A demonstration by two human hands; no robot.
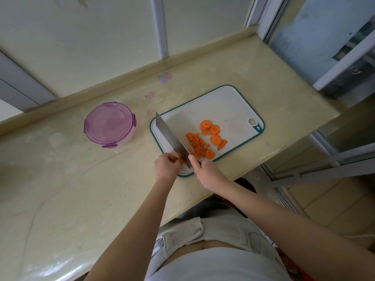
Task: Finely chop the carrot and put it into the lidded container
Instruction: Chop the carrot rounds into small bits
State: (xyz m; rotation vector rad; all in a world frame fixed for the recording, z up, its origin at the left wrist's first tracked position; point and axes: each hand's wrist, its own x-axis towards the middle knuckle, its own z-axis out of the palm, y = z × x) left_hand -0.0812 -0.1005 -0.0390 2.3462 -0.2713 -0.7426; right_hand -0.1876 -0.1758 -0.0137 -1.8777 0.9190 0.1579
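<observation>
A white cutting board [223, 106] with a green rim lies on the counter. On it sit a heap of finely chopped carrot [196, 145] and several round carrot slices [214, 129] to its right. My right hand [205, 169] grips the handle of a cleaver [170, 136], whose blade stands on the board left of the heap. My left hand [166, 164] pinches small carrot pieces [182, 158] against the left side of the blade. A round container with a purple lid [109, 124] stands shut, left of the board.
The beige counter [81, 189] runs from lower left to upper right, with a raised ledge and window frames behind. The counter's front edge runs just below the board. Floor tiles show at the lower right.
</observation>
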